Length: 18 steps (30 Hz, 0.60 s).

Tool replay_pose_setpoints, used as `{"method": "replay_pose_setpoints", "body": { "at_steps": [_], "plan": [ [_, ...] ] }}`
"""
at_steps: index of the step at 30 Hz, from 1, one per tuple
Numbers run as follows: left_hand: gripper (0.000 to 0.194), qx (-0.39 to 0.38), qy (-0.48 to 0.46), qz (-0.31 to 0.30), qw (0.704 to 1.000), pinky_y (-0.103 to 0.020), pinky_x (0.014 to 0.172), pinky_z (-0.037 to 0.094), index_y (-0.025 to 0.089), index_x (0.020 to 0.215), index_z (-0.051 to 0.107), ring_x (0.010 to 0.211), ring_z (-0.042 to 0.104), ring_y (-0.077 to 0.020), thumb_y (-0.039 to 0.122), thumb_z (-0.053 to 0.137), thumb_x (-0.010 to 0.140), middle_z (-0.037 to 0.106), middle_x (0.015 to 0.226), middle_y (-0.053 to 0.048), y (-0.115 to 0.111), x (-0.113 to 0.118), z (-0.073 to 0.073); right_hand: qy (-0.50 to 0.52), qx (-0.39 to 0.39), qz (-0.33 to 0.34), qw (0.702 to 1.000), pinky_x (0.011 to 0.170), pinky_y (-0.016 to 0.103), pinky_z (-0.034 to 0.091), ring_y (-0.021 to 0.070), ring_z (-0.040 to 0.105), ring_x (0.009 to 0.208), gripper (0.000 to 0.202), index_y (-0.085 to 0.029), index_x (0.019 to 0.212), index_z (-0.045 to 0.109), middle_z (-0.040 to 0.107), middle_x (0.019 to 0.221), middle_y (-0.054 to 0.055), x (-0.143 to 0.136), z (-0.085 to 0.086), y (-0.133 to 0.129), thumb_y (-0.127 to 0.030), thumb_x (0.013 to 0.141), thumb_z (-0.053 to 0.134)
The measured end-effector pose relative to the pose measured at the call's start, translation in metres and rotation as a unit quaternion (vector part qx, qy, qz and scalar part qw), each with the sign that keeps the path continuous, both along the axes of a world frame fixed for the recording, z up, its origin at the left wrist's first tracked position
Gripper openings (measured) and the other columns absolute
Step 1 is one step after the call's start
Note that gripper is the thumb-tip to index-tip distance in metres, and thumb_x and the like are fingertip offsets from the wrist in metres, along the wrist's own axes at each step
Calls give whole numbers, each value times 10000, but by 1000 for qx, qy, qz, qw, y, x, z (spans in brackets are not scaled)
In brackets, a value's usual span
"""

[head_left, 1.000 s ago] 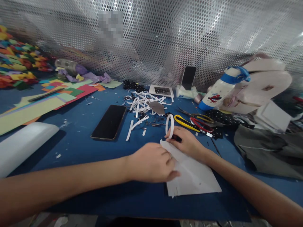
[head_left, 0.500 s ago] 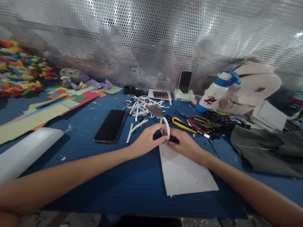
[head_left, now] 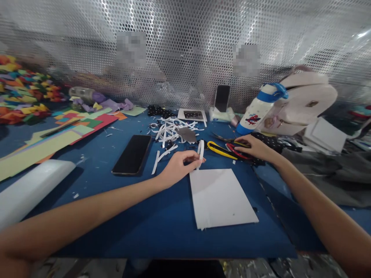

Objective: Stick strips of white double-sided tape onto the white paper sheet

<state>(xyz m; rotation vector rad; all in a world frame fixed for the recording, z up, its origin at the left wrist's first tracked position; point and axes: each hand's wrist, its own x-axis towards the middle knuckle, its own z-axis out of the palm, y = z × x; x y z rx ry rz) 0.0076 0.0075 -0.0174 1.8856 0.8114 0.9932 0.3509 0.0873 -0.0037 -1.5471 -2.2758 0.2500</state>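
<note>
My left hand point(head_left: 183, 165) is closed in a pinch on a thin white paper strip point(head_left: 201, 148), bent into a narrow loop that stands up just beyond the white sheet point(head_left: 222, 199). Over on the right, my right hand point(head_left: 256, 147) reaches across the scissors, thumb and fingers apart. Beneath its fingers lie red scissor handles point(head_left: 231, 148) and a second, dark-bladed pair of scissors point(head_left: 222, 138), both partly covered. A yellow utility knife point(head_left: 217, 150) lies just left of them. Loose white paper strips point(head_left: 169, 129) are heaped beyond my left hand.
A black phone point(head_left: 132, 155) lies left of my left hand. Coloured paper sheets point(head_left: 66, 135) and a white roll-like object point(head_left: 37, 185) are further left. A bottle point(head_left: 256, 110), a pale backpack point(head_left: 307, 98) and dark cloth point(head_left: 319, 170) stand or lie at right. A perforated metal wall point(head_left: 185, 50) closes the back.
My right hand has left the paper strip and moved right to the scissors, uncovering the white sheet. My left hand keeps the strip, which has turned to show a narrower loop.
</note>
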Motion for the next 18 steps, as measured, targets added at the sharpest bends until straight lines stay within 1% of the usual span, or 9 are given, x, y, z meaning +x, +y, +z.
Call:
{"method": "replay_pose_setpoints", "body": {
  "at_steps": [3, 5, 8, 10, 12, 14, 15, 18],
  "plan": [
    [211, -3, 0, 14, 1000, -270, 760, 513, 178, 889, 678, 872, 659, -171, 349, 558, 915, 716, 963, -52, 1, -1, -3, -29, 9, 5, 1000, 914, 429, 514, 285, 646, 988, 418, -190, 1103, 646, 661, 1092, 108, 1, -9, 2, -384, 733, 634],
    [231, -4, 0, 20, 1000, -279, 766, 512, 175, 859, 673, 867, 652, -176, 370, 561, 913, 709, 943, -55, 0, -2, -3, -47, 27, -3, 999, 948, 453, 483, 310, 622, 1016, 416, -174, 1091, 648, 646, 1078, 119, -4, -7, 0, -302, 695, 639],
    [241, -3, -3, 27, 1000, -285, 768, 511, 175, 854, 671, 847, 644, -174, 381, 559, 914, 698, 913, -54, -1, -3, -1, -74, 91, -44, 992, 971, 508, 442, 362, 565, 1092, 440, -166, 1121, 627, 602, 1118, 145, -9, 3, -6, -221, 686, 607],
    [238, -1, -9, 31, 999, -280, 755, 508, 175, 858, 667, 832, 637, -170, 378, 558, 915, 691, 902, -52, -1, -5, -1, -83, 157, -67, 982, 974, 511, 437, 372, 538, 1127, 444, -181, 1139, 611, 587, 1141, 143, -10, 14, -11, -202, 696, 602],
    [237, -2, -18, 36, 999, -268, 734, 503, 171, 852, 659, 821, 630, -164, 376, 557, 916, 684, 904, -52, -1, -5, -1, -59, 206, -69, 974, 970, 502, 442, 367, 541, 1123, 426, -195, 1131, 601, 593, 1139, 136, -10, 24, -16, -211, 706, 619],
    [246, -8, -28, 39, 999, -253, 697, 494, 166, 846, 653, 797, 622, -156, 381, 556, 916, 678, 897, -52, 0, -5, -3, -3, 199, -60, 978, 945, 503, 460, 355, 578, 1068, 412, -213, 1129, 585, 617, 1110, 122, -8, 33, -20, -235, 720, 638],
    [252, -13, -31, 41, 999, -246, 673, 487, 164, 844, 654, 776, 616, -150, 385, 556, 915, 676, 884, -51, 1, -5, -4, 30, 175, -54, 983, 924, 505, 473, 343, 606, 1017, 400, -224, 1122, 579, 636, 1075, 110, -7, 37, -22, -255, 729, 645],
    [265, -30, -38, 43, 998, -230, 613, 459, 157, 842, 663, 708, 588, -134, 393, 563, 910, 664, 826, -45, 3, -5, -6, 119, 51, -1, 992, 909, 490, 493, 312, 639, 954, 387, -237, 1072, 583, 663, 1043, 87, 1, 48, -27, -352, 721, 698]
  ]
}}
